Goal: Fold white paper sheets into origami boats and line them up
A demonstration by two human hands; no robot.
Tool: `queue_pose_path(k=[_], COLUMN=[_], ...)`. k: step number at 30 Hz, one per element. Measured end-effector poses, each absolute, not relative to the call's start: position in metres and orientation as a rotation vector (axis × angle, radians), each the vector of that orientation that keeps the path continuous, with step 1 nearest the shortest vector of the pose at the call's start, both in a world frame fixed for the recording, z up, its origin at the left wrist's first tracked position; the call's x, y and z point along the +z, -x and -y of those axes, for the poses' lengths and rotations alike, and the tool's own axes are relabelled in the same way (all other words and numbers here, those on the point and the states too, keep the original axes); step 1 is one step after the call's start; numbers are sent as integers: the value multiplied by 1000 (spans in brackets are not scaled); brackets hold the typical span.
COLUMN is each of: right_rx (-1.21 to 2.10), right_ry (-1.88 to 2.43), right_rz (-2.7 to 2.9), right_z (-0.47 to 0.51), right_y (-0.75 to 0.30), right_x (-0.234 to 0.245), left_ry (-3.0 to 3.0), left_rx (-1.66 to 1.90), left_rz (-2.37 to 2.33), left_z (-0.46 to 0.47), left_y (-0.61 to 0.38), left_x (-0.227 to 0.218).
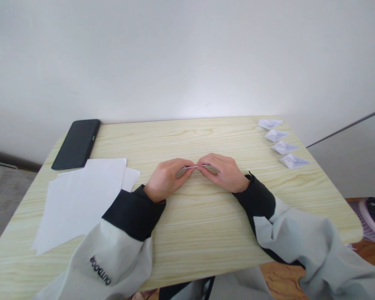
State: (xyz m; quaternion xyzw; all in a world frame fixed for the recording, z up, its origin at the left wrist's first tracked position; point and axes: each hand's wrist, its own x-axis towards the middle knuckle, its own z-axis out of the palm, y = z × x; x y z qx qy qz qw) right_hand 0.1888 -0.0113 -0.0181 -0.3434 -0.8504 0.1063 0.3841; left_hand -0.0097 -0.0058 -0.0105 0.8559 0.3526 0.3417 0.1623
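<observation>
Between both hands, just above the middle of the table, is a small piece of folded white paper (190, 167), seen nearly edge-on. My left hand (168, 177) pinches its left part between thumb and fingers. On the other side, my right hand (223, 171) grips it the same way, and the fingertips of both hands meet at its centre. Most of the paper is hidden by the fingers, so its full shape cannot be made out.
Sheets of white paper (78, 200) lie in a loose stack at the left, below a black tablet-like device (76, 143). Several folded white paper pieces (284, 147) form a row along the right edge of the wooden table (200, 225). A white wall (187, 58) rises behind.
</observation>
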Motion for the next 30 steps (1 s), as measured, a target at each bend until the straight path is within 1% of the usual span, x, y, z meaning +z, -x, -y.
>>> queue_pose_path(k=[6, 16, 20, 22, 26, 30], right_rx=[326, 515, 588, 649, 839, 957], right_ry=[888, 1003, 1036, 1081, 1113, 1081], right_rz=[2183, 2102, 2021, 1920, 1671, 1689], right_z=[11, 15, 16, 15, 12, 11], right_y=[-189, -189, -187, -187, -187, -189], right_x=[-19, -16, -16, -18, -22, -21], left_ry=[-2342, -2068, -1987, -2010, -2235, -2346], left_rx=[934, 824, 875, 923, 987, 1073], left_rz=[-1044, -1150, -1116, -1092, -939, -926], left_z=[6, 8, 7, 7, 6, 5], left_y=[8, 6, 7, 8, 11, 13], left_x=[-8, -4, -8, -10, -12, -10])
